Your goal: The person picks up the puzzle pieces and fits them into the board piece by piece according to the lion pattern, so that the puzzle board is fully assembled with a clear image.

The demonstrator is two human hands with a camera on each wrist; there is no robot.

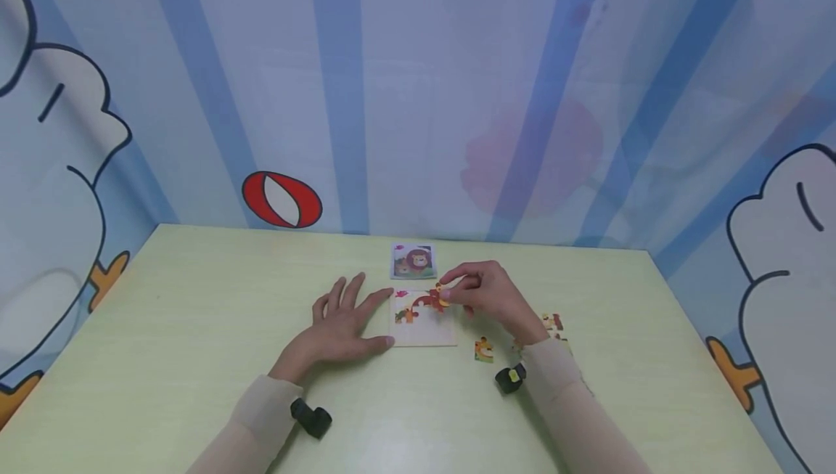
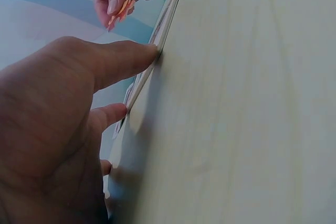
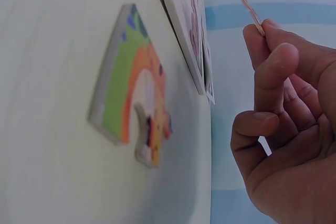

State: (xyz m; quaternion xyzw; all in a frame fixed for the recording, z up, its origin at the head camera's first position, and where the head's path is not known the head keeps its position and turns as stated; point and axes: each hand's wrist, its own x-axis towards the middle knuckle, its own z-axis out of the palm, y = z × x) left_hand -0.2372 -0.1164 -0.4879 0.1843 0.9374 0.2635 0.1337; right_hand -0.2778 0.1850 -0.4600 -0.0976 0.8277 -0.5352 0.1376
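In the head view, a square puzzle board (image 1: pixel 424 332) lies on the table with several joined pieces along its upper part. My right hand (image 1: pixel 486 292) pinches a puzzle piece (image 1: pixel 439 298) between thumb and fingertips above the board's upper right; the right wrist view shows that piece (image 3: pixel 252 13) edge-on, lifted off the board. My left hand (image 1: pixel 342 325) lies spread at the board's left side, its thumb and index fingertip touching the edge. A loose piece (image 1: pixel 483 350), green and orange, lies right of the board, and it appears large in the right wrist view.
Just behind the board lies a picture card (image 1: pixel 414 262) with a lion on it. Several more loose pieces (image 1: pixel 552 323) lie to the right, partly hidden by the right forearm. A printed curtain (image 1: pixel 418 96) stands along the table's back edge.
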